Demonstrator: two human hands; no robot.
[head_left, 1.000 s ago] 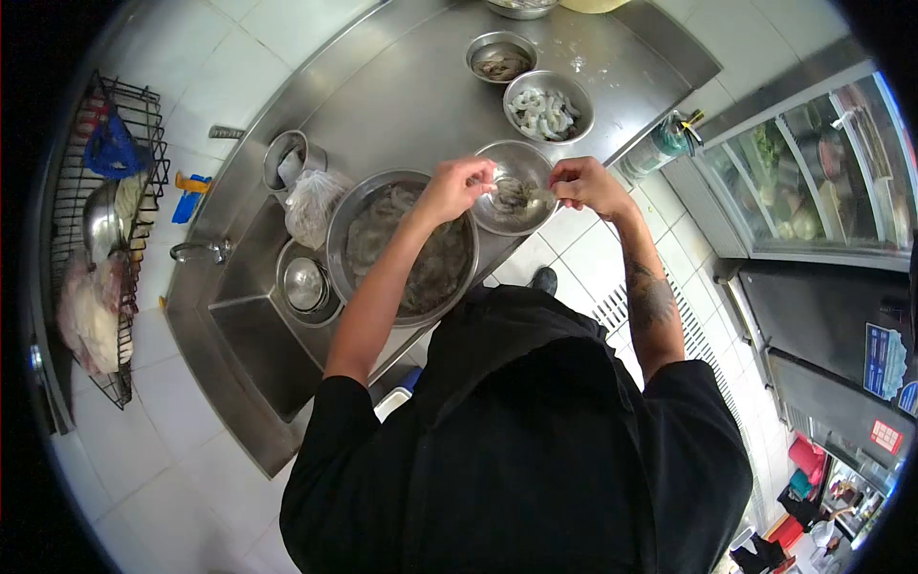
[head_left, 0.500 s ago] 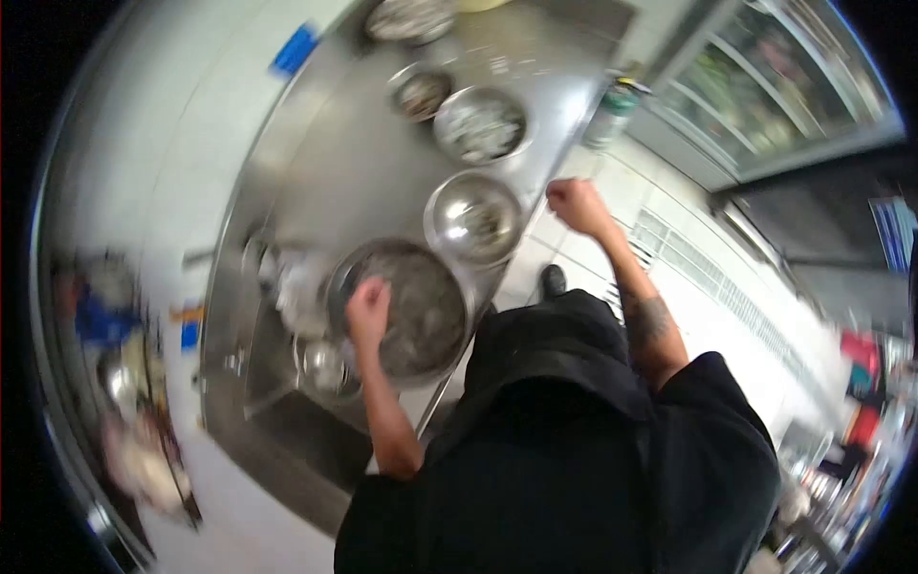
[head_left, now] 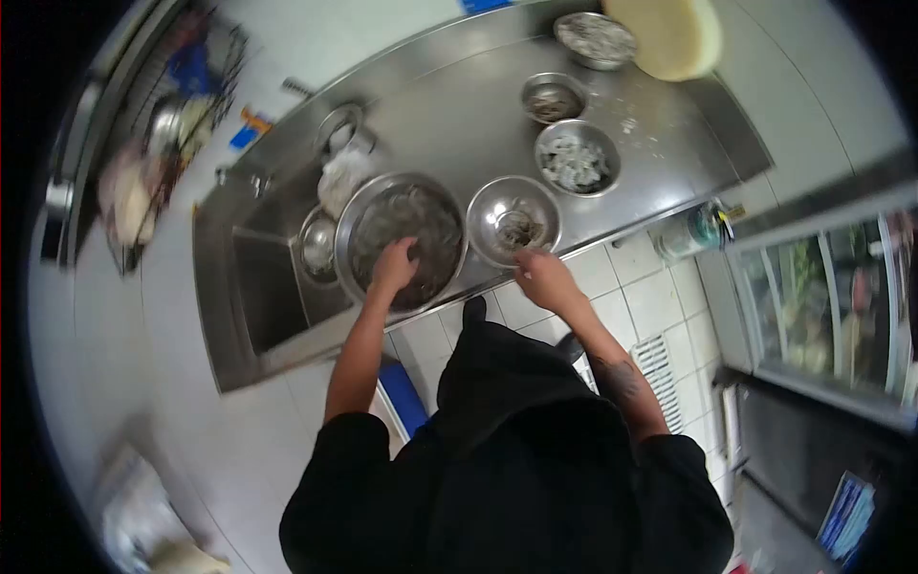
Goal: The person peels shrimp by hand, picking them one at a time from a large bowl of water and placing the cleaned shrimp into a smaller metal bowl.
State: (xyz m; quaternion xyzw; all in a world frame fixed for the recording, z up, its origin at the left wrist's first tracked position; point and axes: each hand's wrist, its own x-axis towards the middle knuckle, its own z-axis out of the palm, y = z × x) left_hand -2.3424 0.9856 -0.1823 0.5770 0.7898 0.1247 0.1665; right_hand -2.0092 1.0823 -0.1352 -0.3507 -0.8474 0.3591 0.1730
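Observation:
My left hand is over the large steel bowl, whose murky water holds greyish pieces that look like shrimp. Its fingers are bent, with a gap showing between thumb and fingers; I see nothing held in them. At the near rim of a smaller steel bowl is my right hand, its fingers closed together. Whatever they may hold is hidden. A small heap of similar greyish-brown pieces lies in that bowl, just beyond my right fingertips.
Farther right on the steel counter stand a bowl of pale pieces, a small bowl and another filled bowl. A pale yellow tub is at the back. Left are a sink and a white bag.
My right hand has come from above the floor, right of the counter, to the smaller bowl's rim. My left hand remains over the large bowl. The head view has turned.

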